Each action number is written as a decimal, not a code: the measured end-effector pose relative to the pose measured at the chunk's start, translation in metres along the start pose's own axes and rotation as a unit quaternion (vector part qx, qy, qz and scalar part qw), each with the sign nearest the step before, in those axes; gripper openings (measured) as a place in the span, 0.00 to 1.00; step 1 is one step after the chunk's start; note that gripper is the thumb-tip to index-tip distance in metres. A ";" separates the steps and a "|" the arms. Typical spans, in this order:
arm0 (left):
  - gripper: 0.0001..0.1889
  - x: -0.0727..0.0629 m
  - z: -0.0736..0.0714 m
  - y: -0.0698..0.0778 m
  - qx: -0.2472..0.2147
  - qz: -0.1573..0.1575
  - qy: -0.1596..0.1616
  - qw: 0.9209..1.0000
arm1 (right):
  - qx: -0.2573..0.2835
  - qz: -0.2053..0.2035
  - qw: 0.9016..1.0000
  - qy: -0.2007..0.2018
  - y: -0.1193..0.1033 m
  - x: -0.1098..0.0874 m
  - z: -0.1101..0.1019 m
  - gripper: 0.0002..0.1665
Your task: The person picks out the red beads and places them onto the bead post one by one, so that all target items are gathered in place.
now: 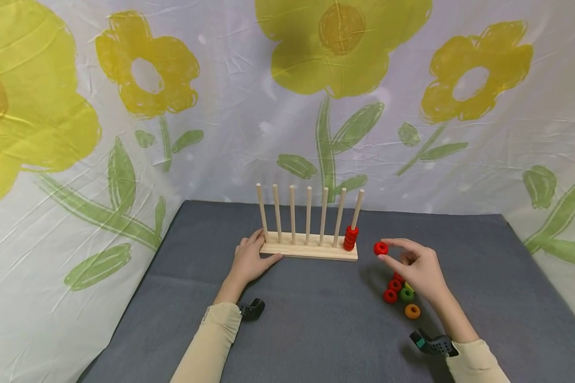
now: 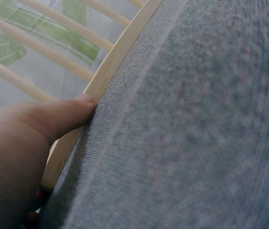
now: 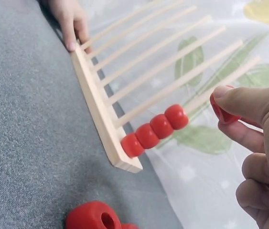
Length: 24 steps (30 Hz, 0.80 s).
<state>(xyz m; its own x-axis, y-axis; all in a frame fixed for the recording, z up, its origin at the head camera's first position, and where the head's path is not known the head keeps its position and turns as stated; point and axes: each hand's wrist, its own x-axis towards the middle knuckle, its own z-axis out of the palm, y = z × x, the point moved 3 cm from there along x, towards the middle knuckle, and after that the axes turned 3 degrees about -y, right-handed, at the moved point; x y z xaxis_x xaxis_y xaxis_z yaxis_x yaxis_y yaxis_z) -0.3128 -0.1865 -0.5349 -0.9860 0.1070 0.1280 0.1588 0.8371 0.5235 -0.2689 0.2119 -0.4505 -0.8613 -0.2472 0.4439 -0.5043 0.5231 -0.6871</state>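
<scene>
A wooden peg stand [image 1: 311, 251] with a row of upright pegs stands on the cloth. Several red beads [image 1: 350, 239] are stacked at the foot of its rightmost peg; the other pegs are bare. My left hand [image 1: 249, 259] holds the stand's left end, the thumb [image 2: 79, 110] along the front edge and fingers behind, mostly hidden in the left wrist view. Between thumb and index finger, my right hand [image 1: 419, 266] pinches a red bead [image 1: 380, 248], raised to the right of the stand. In the right wrist view this bead [image 3: 224, 109] overlaps the rightmost peg's upper part.
Below the right hand lie loose red beads [image 1: 390, 296], a green bead [image 1: 407, 294], an orange bead [image 1: 412, 311] and a partly hidden yellow piece [image 1: 409, 287]. A dark grey cloth [image 1: 316, 319] covers the table. Behind hangs a flower-printed curtain [image 1: 230, 138].
</scene>
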 end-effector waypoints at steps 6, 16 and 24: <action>0.44 0.001 -0.001 0.000 0.002 0.001 -0.003 1.000 | 0.000 0.001 1.000 -0.001 -0.003 0.005 0.001 0.20; 0.45 0.001 -0.002 0.000 0.005 -0.001 -0.004 1.000 | 0.008 -0.010 1.000 0.006 -0.007 0.016 0.004 0.20; 0.45 0.000 -0.001 0.001 0.003 -0.003 -0.005 1.000 | 0.016 -0.006 1.000 0.002 -0.006 0.019 0.006 0.20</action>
<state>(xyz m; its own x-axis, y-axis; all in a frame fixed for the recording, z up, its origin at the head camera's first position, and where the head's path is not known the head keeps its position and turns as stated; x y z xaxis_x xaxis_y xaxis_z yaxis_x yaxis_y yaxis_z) -0.3126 -0.1864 -0.5332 -0.9874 0.1077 0.1158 0.1526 0.8406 0.5197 -0.2828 0.1989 -0.4411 -0.8545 -0.2497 0.4556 -0.5171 0.4932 -0.6996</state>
